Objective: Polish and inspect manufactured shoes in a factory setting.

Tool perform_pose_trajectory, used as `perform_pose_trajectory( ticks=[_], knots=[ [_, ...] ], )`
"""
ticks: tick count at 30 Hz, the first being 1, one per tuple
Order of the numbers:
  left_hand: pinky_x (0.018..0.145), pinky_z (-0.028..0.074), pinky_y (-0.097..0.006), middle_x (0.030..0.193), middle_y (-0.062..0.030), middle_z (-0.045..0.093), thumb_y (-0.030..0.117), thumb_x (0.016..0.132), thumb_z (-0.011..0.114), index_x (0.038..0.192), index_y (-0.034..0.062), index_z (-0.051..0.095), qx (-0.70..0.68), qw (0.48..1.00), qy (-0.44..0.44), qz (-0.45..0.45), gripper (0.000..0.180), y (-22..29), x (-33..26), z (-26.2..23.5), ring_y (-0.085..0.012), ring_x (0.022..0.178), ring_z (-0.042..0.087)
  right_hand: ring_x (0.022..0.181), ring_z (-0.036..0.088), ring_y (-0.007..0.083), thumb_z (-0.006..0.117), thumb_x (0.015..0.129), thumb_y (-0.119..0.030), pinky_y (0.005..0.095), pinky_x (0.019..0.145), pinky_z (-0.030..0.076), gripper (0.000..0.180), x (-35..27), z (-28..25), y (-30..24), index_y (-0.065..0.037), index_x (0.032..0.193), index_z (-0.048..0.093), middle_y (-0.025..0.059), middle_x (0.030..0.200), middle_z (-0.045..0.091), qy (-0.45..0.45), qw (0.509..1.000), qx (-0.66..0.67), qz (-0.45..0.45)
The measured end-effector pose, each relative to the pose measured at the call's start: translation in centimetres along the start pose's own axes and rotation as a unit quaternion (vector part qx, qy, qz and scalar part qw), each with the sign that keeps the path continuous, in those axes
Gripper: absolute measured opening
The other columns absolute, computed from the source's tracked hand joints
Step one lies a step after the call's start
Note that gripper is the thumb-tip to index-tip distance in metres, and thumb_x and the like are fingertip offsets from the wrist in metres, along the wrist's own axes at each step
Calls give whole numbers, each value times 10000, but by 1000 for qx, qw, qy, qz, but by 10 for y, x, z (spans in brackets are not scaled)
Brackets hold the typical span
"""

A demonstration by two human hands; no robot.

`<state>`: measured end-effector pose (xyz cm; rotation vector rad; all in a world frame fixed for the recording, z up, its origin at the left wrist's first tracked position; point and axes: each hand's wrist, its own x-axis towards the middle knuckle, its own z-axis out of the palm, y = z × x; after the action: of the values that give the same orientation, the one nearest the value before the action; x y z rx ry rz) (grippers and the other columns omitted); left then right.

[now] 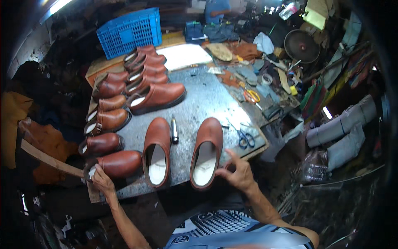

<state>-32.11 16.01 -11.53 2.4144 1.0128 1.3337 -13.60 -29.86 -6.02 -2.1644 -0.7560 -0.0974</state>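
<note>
A row of reddish-brown leather clogs lines the left side of the worktable (pixel 195 95). My left hand (pixel 102 181) is at the heel of the nearest clog of that row (pixel 122 163), its fingers closed on the rim. To the right, two clogs with white insoles stand upright side by side, toes pointing away: a left one (pixel 158 129) and a right one (pixel 209 130). My right hand (pixel 240 174) is beside the right clog's heel, thumb and fingers apart; whether the thumb touches the clog I cannot tell. A dark pen-like tool (pixel 174 132) lies between the two clogs.
Blue-handled scissors (pixel 245 139) lie near the table's right corner, with orange-handled scissors (pixel 251 96) farther back among leather scraps. A blue plastic crate (pixel 130 33) stands behind the shoes. A wooden strip (pixel 52 161) reaches the table's left edge. A person (pixel 217 10) is at the back.
</note>
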Motion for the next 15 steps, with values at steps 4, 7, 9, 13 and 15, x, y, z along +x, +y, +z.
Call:
perform_pose_trajectory(
  ticks=[4,7,9,13,15],
  knots=[
    [781,489,-524,939,-283,694,421,1028,535,984,-3,734,37,997,-71,-20,470,15,9,-6,-470,872,659,798,731,395,833,766,-523,473,742,569,982,-1,13,-17,27,1472,430,222,855,724,-65,992,-78,79],
    [782,502,-525,972,-270,703,508,1031,480,1103,44,736,14,992,-116,-44,536,22,29,-8,-465,910,669,823,672,519,683,896,-386,563,768,534,764,15,18,-22,39,1472,416,353,857,665,15,996,-78,51],
    [776,491,-524,961,-287,689,491,1048,446,1090,29,729,11,987,-143,-69,543,36,35,-14,-487,903,652,676,657,500,644,911,-329,556,636,520,689,29,15,-22,49,1448,436,316,723,646,-10,993,-96,70],
    [755,477,-544,934,-301,679,428,1065,419,1064,-15,719,13,998,-65,-22,535,25,25,9,-505,877,642,718,697,475,659,919,-357,523,657,538,707,39,19,-16,86,1428,448,332,732,653,-12,992,-94,86],
    [776,486,-528,975,-299,684,405,1066,430,1073,-25,713,16,997,-67,-41,514,16,19,10,-490,906,647,720,697,477,663,919,-365,521,657,540,720,35,21,-14,88,1432,443,335,735,654,-23,991,-86,103]
  ],
)
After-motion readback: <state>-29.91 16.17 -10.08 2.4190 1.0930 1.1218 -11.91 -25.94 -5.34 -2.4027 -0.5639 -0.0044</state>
